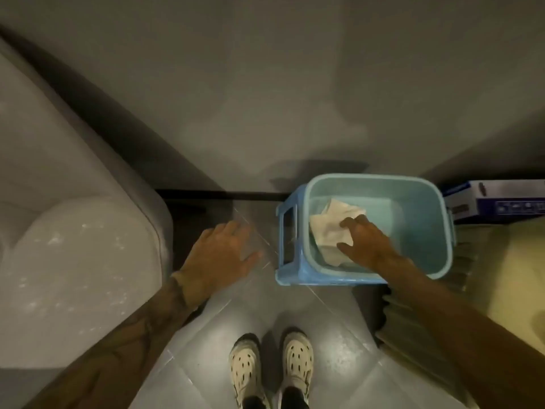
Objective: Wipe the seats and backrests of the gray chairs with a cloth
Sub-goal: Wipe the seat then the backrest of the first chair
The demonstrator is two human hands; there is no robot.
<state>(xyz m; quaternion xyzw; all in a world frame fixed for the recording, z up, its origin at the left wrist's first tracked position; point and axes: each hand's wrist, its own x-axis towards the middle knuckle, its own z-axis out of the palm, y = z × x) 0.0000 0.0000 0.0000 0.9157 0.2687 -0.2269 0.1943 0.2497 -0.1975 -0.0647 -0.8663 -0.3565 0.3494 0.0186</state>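
Right hand point(364, 242) reaches down into the basin point(418, 196), fingers spread and laid on the cloth point(330, 228). Thumb lies at the cloth's near edge, the other fingers at its right edge. Whether the fingers have closed on the cloth or only press on it cannot be told from this view.

The cloth is pale and crumpled. It lies inside the basin, toward the left wall, with one corner pointing to the far side. The basin is light teal, rectangular with rounded corners, and sits on a blue stool point(290, 228). The stool's left side and near edge show beyond the basin. Water level in the basin cannot be judged.

Left hand point(225, 253) hangs open above the floor point(333, 335), palm down, fingers loosely extended, holding nothing. It is just left of the stool and apart from it.

A pale grey padded seat point(73, 261), with light specks on its surface, fills the left of the view. The left forearm passes just beside its near right edge.

Floor is grey tile. Two feet in cream perforated shoes point(272, 367) stand at the near centre. A blue and white box point(498, 202) lies right of the basin, at the wall. A yellowish surface point(516, 276) occupies the near right. Picture is dim and somewhat blurred.
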